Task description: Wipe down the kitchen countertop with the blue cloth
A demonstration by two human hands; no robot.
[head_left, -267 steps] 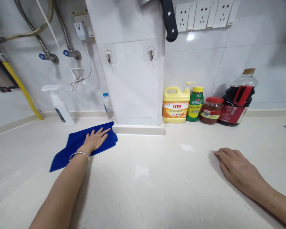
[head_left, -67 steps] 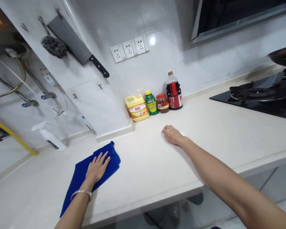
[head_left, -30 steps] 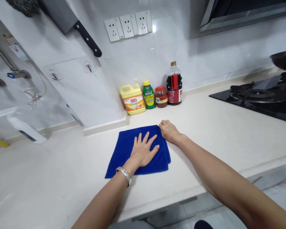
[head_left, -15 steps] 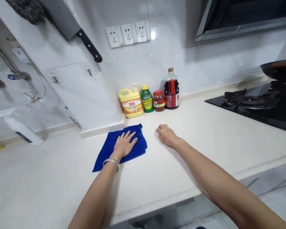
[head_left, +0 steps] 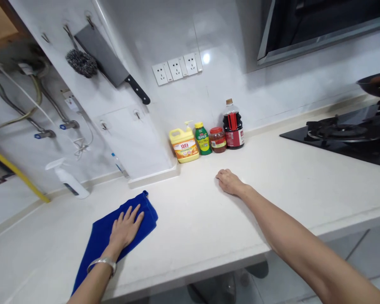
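Observation:
My left hand [head_left: 125, 227] lies flat with fingers spread on a blue cloth [head_left: 101, 230], pressing it against the white countertop [head_left: 183, 219]. A silver bangle [head_left: 101, 266] circles that wrist. Curled into a loose fist, my right hand [head_left: 229, 181] rests on the countertop, and nothing shows in it. Behind it, along the wall, stand a yellow detergent jug [head_left: 184, 145] with a pump, a green bottle [head_left: 203, 139], a red-lidded jar [head_left: 218, 140] and a large bottle of dark sauce [head_left: 233, 126].
A black gas stove [head_left: 342, 135] with a wok [head_left: 376, 84] is at the right. A cleaver [head_left: 104, 57] and a wire scrubber [head_left: 81, 63] hang from the pillar. A white spray bottle [head_left: 69, 181] leans at the back left, near a yellow hose [head_left: 22, 177].
My left hand has slid the blue cloth left and toward me along the countertop. My right hand has stayed in about the same place. The view has tilted up and turned left.

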